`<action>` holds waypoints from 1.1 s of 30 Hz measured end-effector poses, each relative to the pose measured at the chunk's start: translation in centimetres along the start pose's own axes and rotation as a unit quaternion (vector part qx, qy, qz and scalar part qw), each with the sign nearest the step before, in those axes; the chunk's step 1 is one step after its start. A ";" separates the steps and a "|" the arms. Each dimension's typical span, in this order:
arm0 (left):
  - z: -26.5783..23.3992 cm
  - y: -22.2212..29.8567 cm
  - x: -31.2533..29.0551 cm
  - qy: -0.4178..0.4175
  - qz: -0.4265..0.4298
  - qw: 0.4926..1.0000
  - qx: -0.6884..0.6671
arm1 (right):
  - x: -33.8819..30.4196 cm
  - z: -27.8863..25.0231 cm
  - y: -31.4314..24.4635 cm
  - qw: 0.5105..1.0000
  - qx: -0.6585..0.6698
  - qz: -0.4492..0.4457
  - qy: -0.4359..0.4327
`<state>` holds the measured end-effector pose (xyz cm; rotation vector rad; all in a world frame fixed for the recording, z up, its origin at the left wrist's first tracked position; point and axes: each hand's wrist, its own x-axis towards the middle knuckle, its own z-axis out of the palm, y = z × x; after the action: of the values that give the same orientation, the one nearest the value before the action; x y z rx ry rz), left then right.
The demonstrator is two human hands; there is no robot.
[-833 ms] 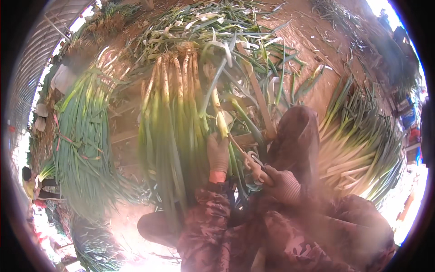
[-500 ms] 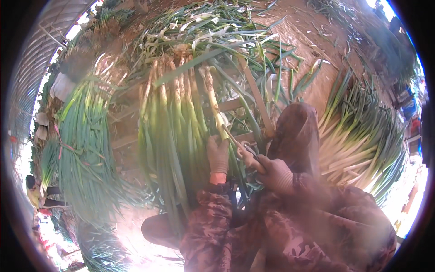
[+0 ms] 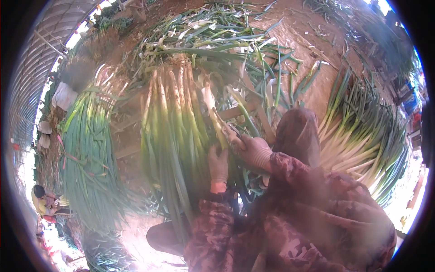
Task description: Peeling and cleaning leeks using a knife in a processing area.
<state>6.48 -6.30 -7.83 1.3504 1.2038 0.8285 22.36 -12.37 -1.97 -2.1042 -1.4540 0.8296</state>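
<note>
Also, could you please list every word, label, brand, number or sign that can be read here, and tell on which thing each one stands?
None: no text can be read in this view.
The stalk, the pink tie and the sleeves show no readable marks.
The blue thing at the right edge is too small and blurred to tell if it has print.

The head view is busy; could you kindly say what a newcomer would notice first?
Probably the row of long green onions left of centre. At its right edge, the left hand grips one stalk, the right hand close by. A pale-stemmed pile fans out on the right.
</note>
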 end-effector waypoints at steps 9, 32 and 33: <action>-0.4 0.5 -0.1 -0.011 -0.014 0.999 0.040 | 8.4 0.0 0.0 0.999 -0.003 -0.008 0.040; 1.4 2.9 0.1 0.035 -0.024 0.984 0.172 | 12.3 -4.4 -0.9 0.999 -0.023 -0.031 -0.032; 1.7 3.1 0.1 0.034 -0.025 0.983 0.176 | 12.4 -4.7 -0.6 0.998 -0.029 -0.054 -0.035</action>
<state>8.69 -6.37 -5.13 1.5769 1.4833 0.6483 28.48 -0.65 -0.93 -2.0365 -1.6308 0.8378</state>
